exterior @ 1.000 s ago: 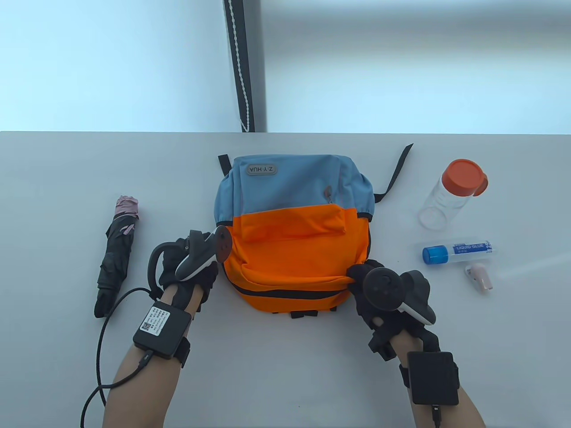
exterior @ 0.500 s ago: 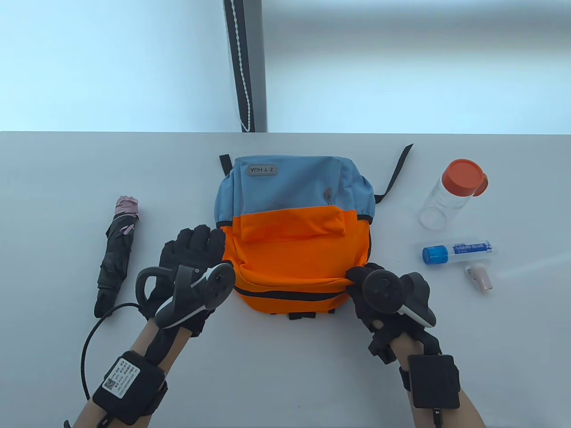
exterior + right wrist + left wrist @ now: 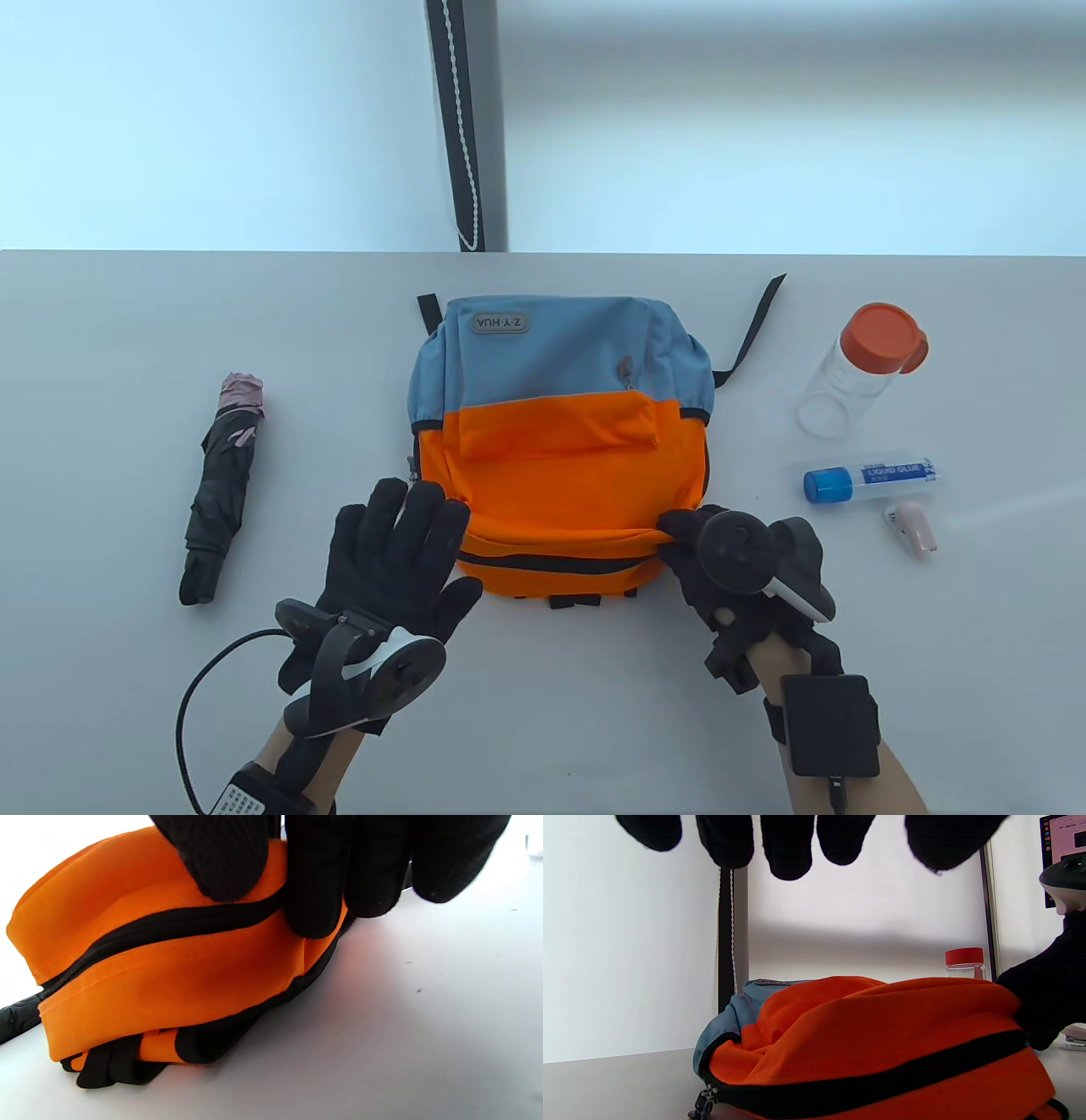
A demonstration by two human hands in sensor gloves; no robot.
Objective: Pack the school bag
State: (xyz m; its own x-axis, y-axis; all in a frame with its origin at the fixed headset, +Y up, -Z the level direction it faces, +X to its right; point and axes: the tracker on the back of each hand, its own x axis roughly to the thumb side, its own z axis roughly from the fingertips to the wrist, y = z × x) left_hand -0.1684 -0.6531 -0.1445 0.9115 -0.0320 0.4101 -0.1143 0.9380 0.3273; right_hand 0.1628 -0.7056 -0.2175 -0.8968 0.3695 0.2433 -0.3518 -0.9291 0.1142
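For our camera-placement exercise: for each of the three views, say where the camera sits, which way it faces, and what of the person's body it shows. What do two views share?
Table view: above, looking down on the backpack; shows the left hand, the right hand and both forearms.
Left wrist view: low, facing across the backpack toward the wall; fingertips at top.
Right wrist view: low, close on the zipper; fingers pinch the orange fabric.
Shared: both wrist views show the black zipper.

A white counter runs up to a pale wall. A dark vertical strip rises from the counter's far edge, with a white bead cord hanging along it. Right of the strip, in the left wrist view, a monitor shows.
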